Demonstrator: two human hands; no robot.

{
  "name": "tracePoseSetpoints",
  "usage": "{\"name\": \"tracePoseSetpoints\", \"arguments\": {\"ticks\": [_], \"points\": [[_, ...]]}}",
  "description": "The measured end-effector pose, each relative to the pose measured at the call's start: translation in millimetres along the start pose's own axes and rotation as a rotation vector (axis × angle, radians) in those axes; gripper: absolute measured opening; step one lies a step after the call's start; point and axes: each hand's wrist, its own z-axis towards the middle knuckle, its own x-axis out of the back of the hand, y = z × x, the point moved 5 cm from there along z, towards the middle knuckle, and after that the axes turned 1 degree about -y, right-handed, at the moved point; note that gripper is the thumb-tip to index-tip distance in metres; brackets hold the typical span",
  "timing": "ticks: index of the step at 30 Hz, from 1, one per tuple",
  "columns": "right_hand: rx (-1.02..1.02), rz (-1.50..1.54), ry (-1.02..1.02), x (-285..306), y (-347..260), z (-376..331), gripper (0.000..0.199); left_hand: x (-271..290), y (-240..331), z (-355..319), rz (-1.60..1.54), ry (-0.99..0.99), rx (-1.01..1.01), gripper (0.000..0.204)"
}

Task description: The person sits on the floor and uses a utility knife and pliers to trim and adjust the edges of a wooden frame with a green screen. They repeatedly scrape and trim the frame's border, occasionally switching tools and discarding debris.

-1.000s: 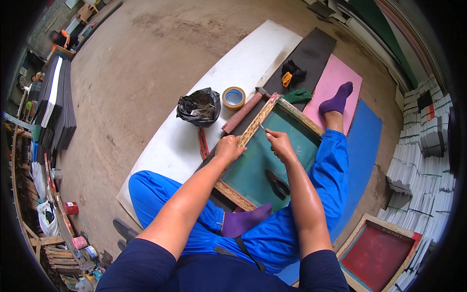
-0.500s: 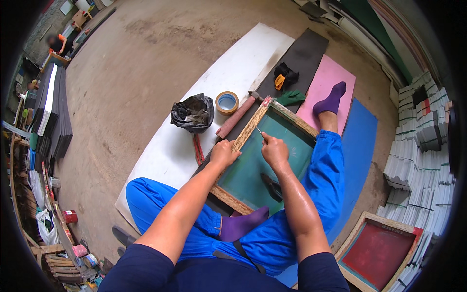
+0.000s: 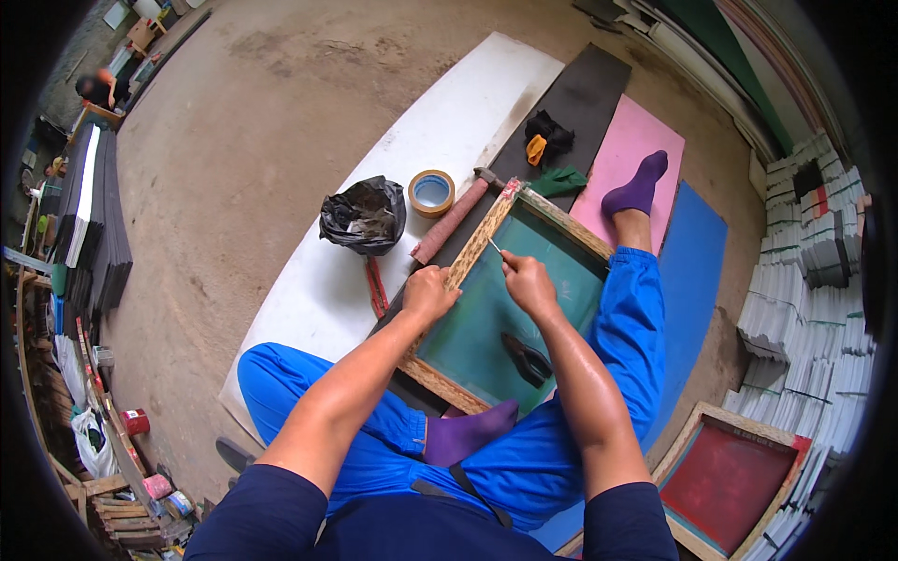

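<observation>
A wooden frame with a green mesh panel (image 3: pixel 486 323), like a printing screen, lies tilted across my lap and the mats. My left hand (image 3: pixel 430 294) is closed around its left wooden rail (image 3: pixel 482 234). In my right hand (image 3: pixel 527 283) is a thin metal tool (image 3: pixel 496 247), gripped by closed fingers; its tip is at the inner edge of that rail. Most of the tool is hidden in the fist, so its kind does not show. Dark-handled pliers (image 3: pixel 527 359) lie on the mesh near my right forearm.
Beyond the left rail are a hammer (image 3: pixel 452 221) with a pink wrapped handle, a tape roll (image 3: pixel 431 193) and a black bag-lined container (image 3: pixel 363 217). Black and yellow cloth (image 3: pixel 547 140) lies further off. A red screen (image 3: pixel 725 486) leans by white stacks (image 3: pixel 804 309) at right.
The view has shifted slightly. The thin tool's tip sits a little further up and left along the inner rail edge. My left hand keeps its grip on the rail.
</observation>
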Motion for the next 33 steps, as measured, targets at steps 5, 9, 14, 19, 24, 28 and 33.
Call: {"name": "tracePoseSetpoints", "arguments": {"ticks": [5,9,14,19,24,28,33], "points": [[-0.041,-0.172,-0.107,4,-19,-7,0.037,2,-9,-2,-0.052,0.005,-0.010,0.044],[0.037,0.449,0.031,-28,32,13,0.041,0,-2,4,-0.012,-0.014,-0.030,0.045],[0.126,0.085,0.094,-18,13,-1,0.042,-1,-8,1,-0.021,-0.023,-0.004,0.046],[0.133,0.166,0.120,-34,45,10,0.040,-1,7,4,0.001,-0.039,-0.013,0.046],[-0.219,0.696,-0.156,-19,21,3,0.043,-4,-12,2,-0.027,0.082,-0.035,0.044],[0.060,0.160,0.002,-24,15,2,0.043,2,-7,-1,-0.002,-0.072,0.048,0.050],[-0.241,0.673,-0.167,-43,44,14,0.045,2,1,2,0.018,-0.098,0.053,0.051]]}}
